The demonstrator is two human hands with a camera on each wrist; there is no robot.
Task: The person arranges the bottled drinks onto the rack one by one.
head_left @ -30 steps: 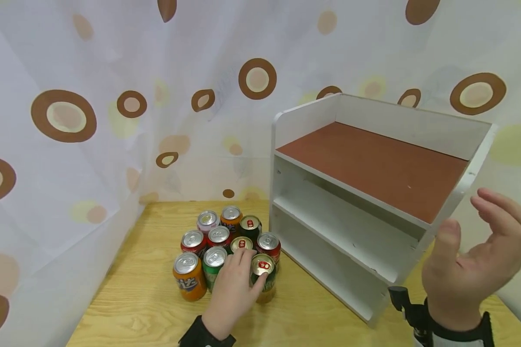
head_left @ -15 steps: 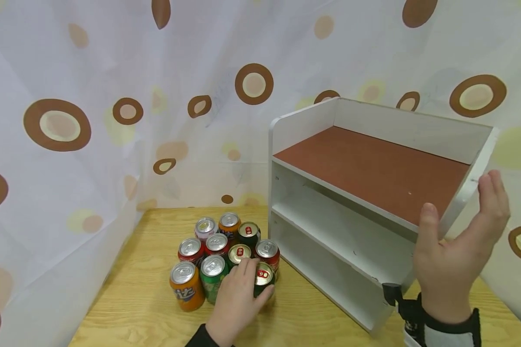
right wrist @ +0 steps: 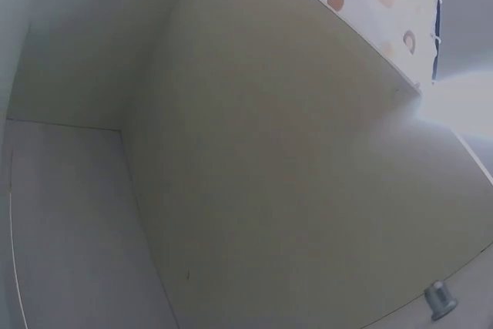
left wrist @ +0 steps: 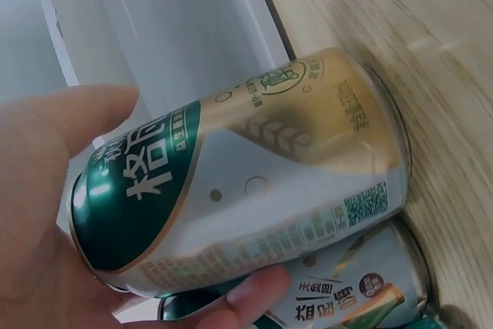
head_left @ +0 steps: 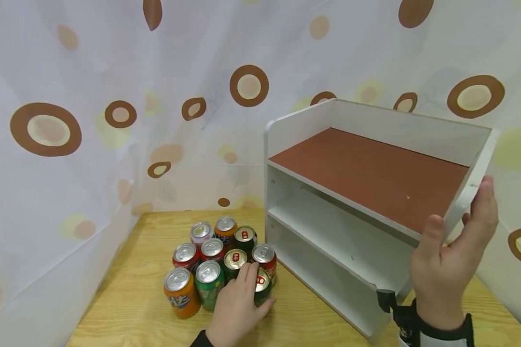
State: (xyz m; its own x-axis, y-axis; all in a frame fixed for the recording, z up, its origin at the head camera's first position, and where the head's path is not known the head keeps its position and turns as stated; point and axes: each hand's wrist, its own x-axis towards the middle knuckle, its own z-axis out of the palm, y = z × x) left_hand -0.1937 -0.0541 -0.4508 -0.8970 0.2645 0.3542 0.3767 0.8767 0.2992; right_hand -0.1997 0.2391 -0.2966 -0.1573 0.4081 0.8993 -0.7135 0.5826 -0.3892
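Note:
My left hand (head_left: 239, 303) holds a green, white and gold drink can (left wrist: 254, 182) at the front right of a group of cans. In the left wrist view the thumb lies on one side of it and fingertips on the other, with the can's base close to the wood. A similar can (left wrist: 362, 290) stands right beside it, partly covered by my fingers. My right hand (head_left: 449, 260) grips the right side panel of a white shelf unit (head_left: 471, 193), thumb in front and fingers along the outer side. The right wrist view shows only the unit's inner panels (right wrist: 269, 159).
Several more cans stand packed together, among them an orange one (head_left: 182, 294), a green one (head_left: 208, 286) and a red one (head_left: 265, 260). The shelf unit has a brown top board (head_left: 373, 178) and a middle shelf (head_left: 321, 236). A patterned cloth (head_left: 156, 96) hangs behind the wooden table (head_left: 126, 299).
My right hand has come left and onto the unit's side panel. My left hand stays at the front-right can, its fingers now closer round it. The head view has shifted slightly.

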